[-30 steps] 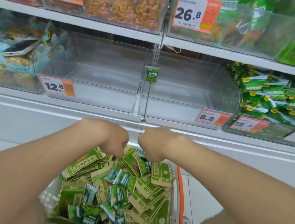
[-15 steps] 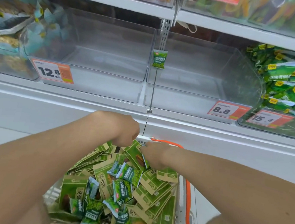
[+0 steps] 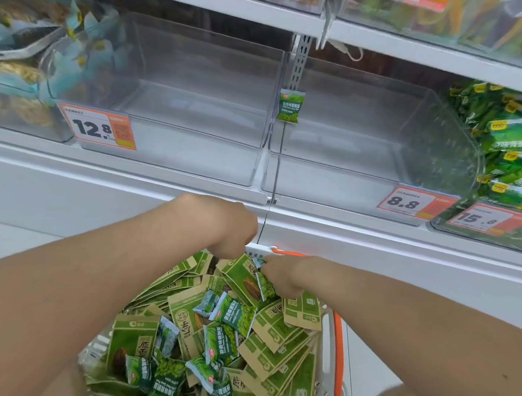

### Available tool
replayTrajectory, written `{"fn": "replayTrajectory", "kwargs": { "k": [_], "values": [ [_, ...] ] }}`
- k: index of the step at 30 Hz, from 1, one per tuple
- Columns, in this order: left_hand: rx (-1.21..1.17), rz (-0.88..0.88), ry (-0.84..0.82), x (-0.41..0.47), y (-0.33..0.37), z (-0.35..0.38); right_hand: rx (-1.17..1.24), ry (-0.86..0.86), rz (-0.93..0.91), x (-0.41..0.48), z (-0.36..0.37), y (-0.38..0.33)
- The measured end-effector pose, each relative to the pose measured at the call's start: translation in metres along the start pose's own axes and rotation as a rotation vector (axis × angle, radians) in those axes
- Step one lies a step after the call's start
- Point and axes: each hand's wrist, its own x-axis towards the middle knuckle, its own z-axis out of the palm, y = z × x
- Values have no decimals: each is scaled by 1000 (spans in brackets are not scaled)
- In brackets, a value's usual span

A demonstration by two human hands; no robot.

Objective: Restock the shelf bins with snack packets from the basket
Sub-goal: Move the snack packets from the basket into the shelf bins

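Snack packets (image 3: pixel 260 330) fill the white basket (image 3: pixel 325 345) at the bottom of the view, brown-and-green pouches mixed with little green ones, heaped right up to the rim. Both hands are in at the far end of the pile. Right hand (image 3: pixel 284 279) has its fingers curled tight, pinching a small green sachet (image 3: pixel 266 288) just above the pouches. Left hand (image 3: pixel 234 230) sits just beside it, knuckles up, fingers tucked down out of sight, so I cannot tell what they have, if anything. Up on the shelf, two see-through bins sit side by side: the 12.8 bin (image 3: pixel 196 129) on the left, the 8.8 bin (image 3: pixel 351 161) on the right, and a hanging packet (image 3: pixel 290 106) dangles on the strip between them.
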Motion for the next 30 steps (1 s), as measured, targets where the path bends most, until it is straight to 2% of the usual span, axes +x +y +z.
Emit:
{"fn": "replayTrajectory", "kwargs": {
  "k": [9, 11, 15, 18, 21, 23, 27, 30],
  "values": [
    [-25, -30, -29, -33, -7, -17, 684, 630, 15, -40, -45, -10],
    [-47, -31, 14, -40, -13, -22, 930, 695, 11, -53, -56, -18],
    [-209, -26, 138, -52, -26, -30, 1702, 702, -8, -81, -77, -32],
    [-387, 42, 276, -66, -26, -41, 2021, 754, -13, -101, -88, -32],
    [-521, 57, 465, -70, -27, -44, 2085, 842, -5, -119, -95, -28],
    [-699, 39, 550, -74, -25, -47, 2087, 914, 22, -126, -96, -26],
    [-1306, 4, 569, -85, -16, -54, 2060, 1077, 8, -131, -93, -23],
    [-1485, -31, 654, -87, -13, -57, 1976, 1186, -25, -134, -95, -22]
  ]
}}
